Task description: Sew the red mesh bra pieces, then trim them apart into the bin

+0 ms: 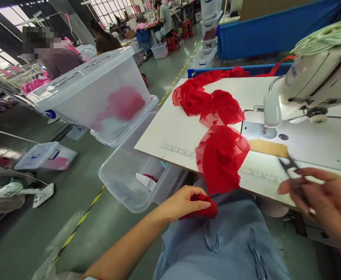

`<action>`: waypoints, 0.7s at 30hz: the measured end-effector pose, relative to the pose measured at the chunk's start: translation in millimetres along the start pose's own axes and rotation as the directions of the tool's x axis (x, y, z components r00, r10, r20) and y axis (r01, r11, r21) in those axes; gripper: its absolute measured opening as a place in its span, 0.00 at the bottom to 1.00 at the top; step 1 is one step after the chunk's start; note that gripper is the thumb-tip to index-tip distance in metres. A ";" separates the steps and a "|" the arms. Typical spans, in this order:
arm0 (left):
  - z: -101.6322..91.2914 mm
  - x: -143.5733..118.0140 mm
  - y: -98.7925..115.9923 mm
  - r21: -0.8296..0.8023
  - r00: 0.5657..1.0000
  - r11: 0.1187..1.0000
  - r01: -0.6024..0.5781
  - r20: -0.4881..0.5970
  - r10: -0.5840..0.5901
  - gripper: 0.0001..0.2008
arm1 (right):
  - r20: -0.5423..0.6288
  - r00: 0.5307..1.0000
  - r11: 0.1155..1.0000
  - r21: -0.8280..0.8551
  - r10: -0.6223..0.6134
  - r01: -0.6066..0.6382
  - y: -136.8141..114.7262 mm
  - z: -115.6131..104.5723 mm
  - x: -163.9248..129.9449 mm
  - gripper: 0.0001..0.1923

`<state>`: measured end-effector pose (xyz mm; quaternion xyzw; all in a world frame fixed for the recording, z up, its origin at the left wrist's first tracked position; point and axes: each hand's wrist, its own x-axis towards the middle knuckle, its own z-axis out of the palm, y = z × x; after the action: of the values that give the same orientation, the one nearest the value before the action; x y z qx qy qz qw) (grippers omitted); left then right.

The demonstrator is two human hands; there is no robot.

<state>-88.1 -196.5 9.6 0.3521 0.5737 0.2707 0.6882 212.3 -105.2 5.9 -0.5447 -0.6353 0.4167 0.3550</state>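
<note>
My left hand (192,204) is closed around a bunched piece of red fabric (209,210) just above my lap. On the right, my right hand (319,194) grips a pair of dark thread snips (293,177), slightly blurred, with their blades pointing toward the sewing table. Sheer red fabric pieces (221,159) lie across the white sewing table (170,130) in a gathered chain, and the nearest one hangs over the front edge. The sewing machine (301,89) stands at the right, its needle area beyond the snips. A yellow strip (268,147) lies by the needle plate.
An open clear plastic bin (120,190) sits under the table's left edge, holding a white roll. Beside it stands a lidded bin (100,93) with red contents. A blue-covered table (263,35) is behind. Co-workers (166,19) sit farther off. Yellow-black tape (80,223) marks the floor.
</note>
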 end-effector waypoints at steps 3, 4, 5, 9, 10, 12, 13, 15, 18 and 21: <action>1.6 -2.9 -5.8 -0.006 1.000 1.000 0.004 0.007 -0.004 0.11 | 0.404 0.913 0.996 0.053 0.050 -0.078 -19.3 42.6 -26.6 0.22; 2.4 -4.1 -6.2 -0.008 1.000 1.000 0.002 0.005 -0.002 0.12 | 0.502 0.864 0.995 0.045 0.052 -0.086 -21.5 54.2 -29.5 0.24; 3.2 -5.4 -6.0 -0.012 1.000 1.000 -0.005 0.002 0.005 0.12 | 0.566 0.823 0.996 0.031 0.052 -0.084 -21.5 63.9 -29.9 0.26; 6.0 -8.4 -4.1 -0.060 1.000 0.998 -0.030 -0.003 0.030 0.12 | 0.623 0.781 0.995 0.047 0.036 -0.083 -12.9 83.3 -21.9 0.30; 6.6 -8.1 -4.3 -0.068 0.999 0.997 -0.034 -0.005 0.033 0.12 | 0.621 0.783 0.994 0.057 0.036 -0.092 -12.2 85.0 -20.4 0.29; 7.4 -6.4 -6.2 -0.064 0.999 0.997 -0.047 -0.005 0.047 0.12 | 0.629 0.777 0.990 0.084 0.035 -0.112 -14.4 88.0 -19.4 0.28; 7.7 -5.4 -8.0 -0.052 0.998 0.997 -0.059 -0.005 0.059 0.12 | 0.639 0.769 0.987 0.105 0.023 -0.118 -16.7 89.8 -19.8 0.28; 8.8 -4.6 -11.6 -0.029 0.997 0.996 -0.082 -0.009 0.082 0.11 | 0.645 0.764 0.982 0.145 -0.001 -0.122 -20.9 94.4 -21.3 0.27; 10.9 -9.6 -8.2 0.044 0.993 0.992 -0.114 0.016 0.114 0.11 | 0.575 0.818 0.978 0.170 0.005 -0.125 -19.5 98.7 -23.5 0.27; 11.5 -15.4 19.9 0.175 0.973 0.961 -0.214 0.126 0.194 0.08 | 0.501 0.864 0.971 0.178 0.049 -0.158 -8.1 92.4 -24.5 0.27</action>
<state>-79.2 -198.4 35.7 0.4865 0.5193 0.2659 0.6503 129.3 -143.1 -23.6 -0.4124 -0.6263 0.6259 0.2143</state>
